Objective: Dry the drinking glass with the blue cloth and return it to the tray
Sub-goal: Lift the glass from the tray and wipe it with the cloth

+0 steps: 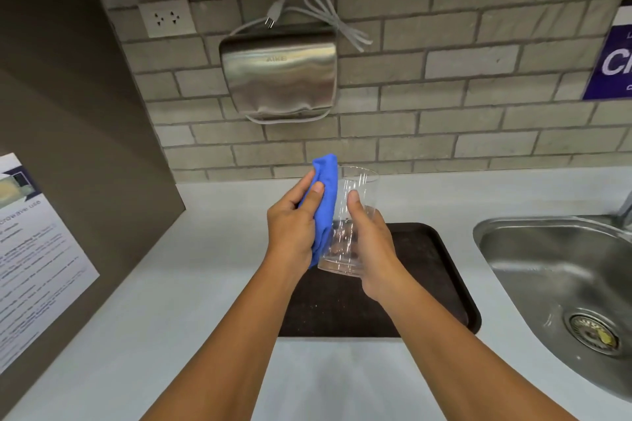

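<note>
A clear drinking glass (355, 195) is held upright in the air above the dark brown tray (431, 270), gripped around its lower half by my right hand (371, 246). My left hand (294, 225) clutches the folded blue cloth (326, 188) and presses it against the glass's left side. The cloth runs from above the rim down to near the glass's base. The tray lies flat on the white counter, with nothing standing on its visible part.
A steel sink (561, 280) with a drain sits to the right of the tray. A metal hand dryer (278, 75) with a loose cord hangs on the brick wall behind. A printed notice (34, 249) is on the dark panel at left.
</note>
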A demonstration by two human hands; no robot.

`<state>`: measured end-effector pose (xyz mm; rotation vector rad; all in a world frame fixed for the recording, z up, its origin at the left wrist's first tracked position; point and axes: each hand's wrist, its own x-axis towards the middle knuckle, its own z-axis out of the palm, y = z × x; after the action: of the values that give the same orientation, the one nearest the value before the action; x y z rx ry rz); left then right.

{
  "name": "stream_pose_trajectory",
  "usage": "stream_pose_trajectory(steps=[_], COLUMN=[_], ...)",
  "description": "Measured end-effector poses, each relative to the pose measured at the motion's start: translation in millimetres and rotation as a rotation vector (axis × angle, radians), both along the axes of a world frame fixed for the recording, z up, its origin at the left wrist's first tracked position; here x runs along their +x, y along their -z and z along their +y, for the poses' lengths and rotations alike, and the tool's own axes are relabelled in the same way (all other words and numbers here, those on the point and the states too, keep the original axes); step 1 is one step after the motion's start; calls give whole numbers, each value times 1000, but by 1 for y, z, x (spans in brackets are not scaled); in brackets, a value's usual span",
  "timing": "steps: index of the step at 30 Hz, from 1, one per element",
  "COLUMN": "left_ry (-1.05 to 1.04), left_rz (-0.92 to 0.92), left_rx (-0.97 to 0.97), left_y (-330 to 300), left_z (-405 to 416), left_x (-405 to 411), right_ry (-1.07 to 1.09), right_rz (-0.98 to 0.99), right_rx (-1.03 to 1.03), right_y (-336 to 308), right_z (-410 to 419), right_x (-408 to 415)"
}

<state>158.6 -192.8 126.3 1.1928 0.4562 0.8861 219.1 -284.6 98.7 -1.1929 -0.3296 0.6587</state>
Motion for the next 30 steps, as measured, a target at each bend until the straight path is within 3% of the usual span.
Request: stream_pose_trajectory(steps=[9,13,15,17,20,24,27,30], left_ry=[-54,-60,-22,16,-48,-122,-163,-42], left_rz=[50,4,45,107,82,70,97,139], left_rx=[410,217,11,-46,165,735,559,296], left_y=[-1,2,4,4,-1,0,-8,-13], left_z=[-28,-24,-20,-17,-22,-46,-37,-24], left_x=[-15,-14,-14,-14,-15,-13,-12,-10], right_ry=[-18,-96,-136,-163,-111,-74,-164,-210], right_rz=[-28,17,26,18,41,-70,26,130], right_rx=[62,124,150,134,98,89,139,212], right_y=[-5,-9,-11,-10,-12,-18,-16,-10], right_z=[-8,-16,-21,-23,-21,-16,-18,-20], right_x=[-6,-6,-3,-1,-2,0,1,3])
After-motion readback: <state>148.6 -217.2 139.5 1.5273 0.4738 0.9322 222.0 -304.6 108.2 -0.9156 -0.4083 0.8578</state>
